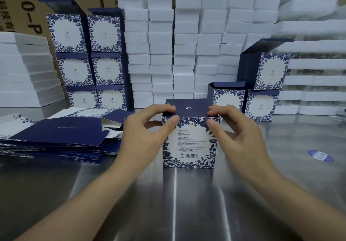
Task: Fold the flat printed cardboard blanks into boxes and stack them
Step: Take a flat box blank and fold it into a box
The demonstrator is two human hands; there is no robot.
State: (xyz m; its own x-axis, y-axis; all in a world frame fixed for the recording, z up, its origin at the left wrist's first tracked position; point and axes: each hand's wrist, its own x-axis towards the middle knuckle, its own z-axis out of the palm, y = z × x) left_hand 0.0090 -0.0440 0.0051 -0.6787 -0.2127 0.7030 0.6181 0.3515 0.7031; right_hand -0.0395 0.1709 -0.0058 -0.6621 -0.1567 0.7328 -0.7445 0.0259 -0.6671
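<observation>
A folded blue-and-white floral box (pixel 189 143) stands upright on the steel table in front of me, its printed text face towards me and its navy top flap down. My left hand (pixel 148 128) pinches the box's top left corner between thumb and fingers. My right hand (pixel 236 130) pinches the top right corner the same way. A pile of flat navy blanks (pixel 61 135) lies to the left. Finished boxes are stacked at the back left (pixel 89 60) and at the right (pixel 262 90), some with lids raised.
White foam blocks (pixel 187 44) are piled high along the back and at both sides. Brown cartons (pixel 24 6) stand at the far left. A blue oval sticker (pixel 320 156) lies on the steel table (pixel 177 203) to the right.
</observation>
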